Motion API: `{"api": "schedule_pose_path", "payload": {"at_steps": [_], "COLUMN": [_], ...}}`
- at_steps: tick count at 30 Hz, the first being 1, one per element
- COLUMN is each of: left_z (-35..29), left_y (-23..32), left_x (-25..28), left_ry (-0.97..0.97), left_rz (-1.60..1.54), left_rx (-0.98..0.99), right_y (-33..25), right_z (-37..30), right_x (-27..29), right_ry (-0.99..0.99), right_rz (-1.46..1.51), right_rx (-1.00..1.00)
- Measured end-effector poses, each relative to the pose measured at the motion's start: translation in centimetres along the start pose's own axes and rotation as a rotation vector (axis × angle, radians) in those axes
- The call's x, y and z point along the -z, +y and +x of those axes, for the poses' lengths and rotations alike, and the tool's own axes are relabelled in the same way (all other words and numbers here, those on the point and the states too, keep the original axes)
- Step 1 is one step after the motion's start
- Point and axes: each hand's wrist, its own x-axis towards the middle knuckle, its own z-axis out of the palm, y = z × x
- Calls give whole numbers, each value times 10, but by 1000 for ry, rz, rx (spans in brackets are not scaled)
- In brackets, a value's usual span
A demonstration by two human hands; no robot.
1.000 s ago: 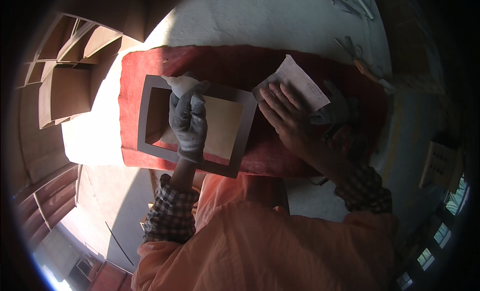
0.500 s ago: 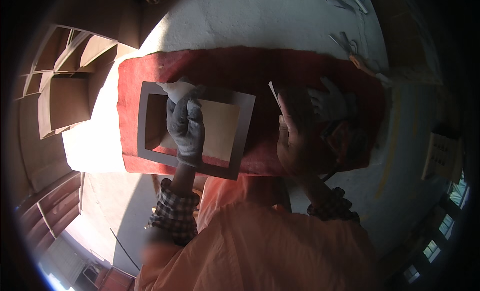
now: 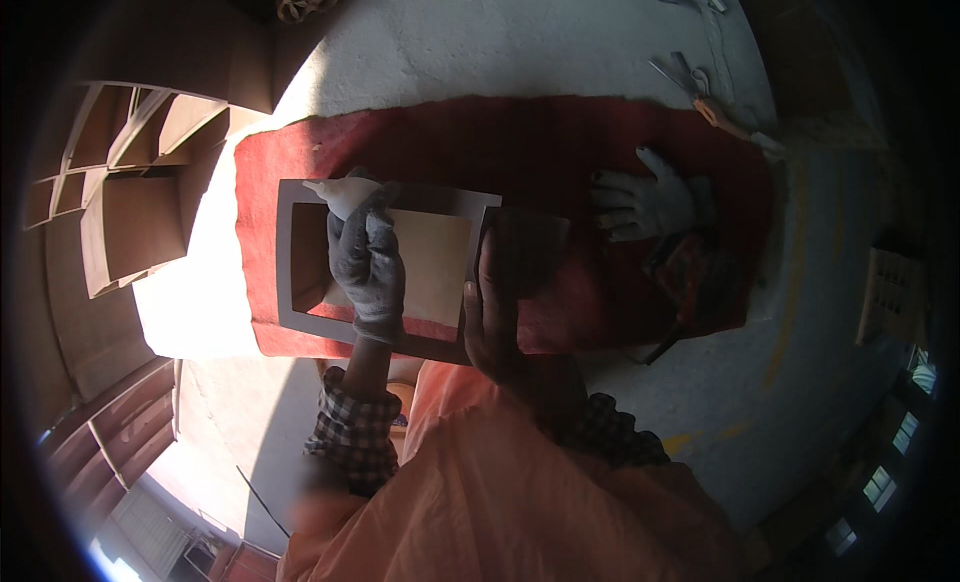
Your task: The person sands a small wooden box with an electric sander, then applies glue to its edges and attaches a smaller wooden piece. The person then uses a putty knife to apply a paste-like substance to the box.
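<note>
A grey work glove covers my left hand (image 3: pixel 368 272), closed round a white squeeze bottle (image 3: pixel 350 195) whose nozzle points left. It is held over an open box with a grey front frame (image 3: pixel 291 252), lying on a red cloth (image 3: pixel 258 222). My right hand (image 3: pixel 497 327) is bare and in deep shadow, at the box frame's right side. Its fingers lie along that edge, partly closed; whatever may be between them is too dark to make out.
To the right lie a loose grey glove (image 3: pixel 652 198) and a red and black tool (image 3: pixel 680 282) with a cord. Scissors (image 3: pixel 677 79) and an orange-handled tool (image 3: pixel 722 119) rest at the far right. Wooden compartment shelving (image 3: pixel 142 217) stands on the left.
My right hand has moved left, from over the cloth to the box frame's right side. The thin white strip it held no longer shows. My left hand stays over the box with the bottle.
</note>
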Motion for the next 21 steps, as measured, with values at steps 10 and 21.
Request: {"api": "schedule_pose_path", "payload": {"at_steps": [10, 21], "left_z": [0, 0], "left_y": [-4, -2], "left_x": [-3, -2], "left_ry": [50, 27], "left_rz": [-65, 6], "left_rx": [-5, -22], "right_y": [62, 76], "right_z": [162, 102], "right_x": [88, 86], "right_ry": [-56, -277], "right_rz": [-458, -426], "right_rx": [300, 217]}}
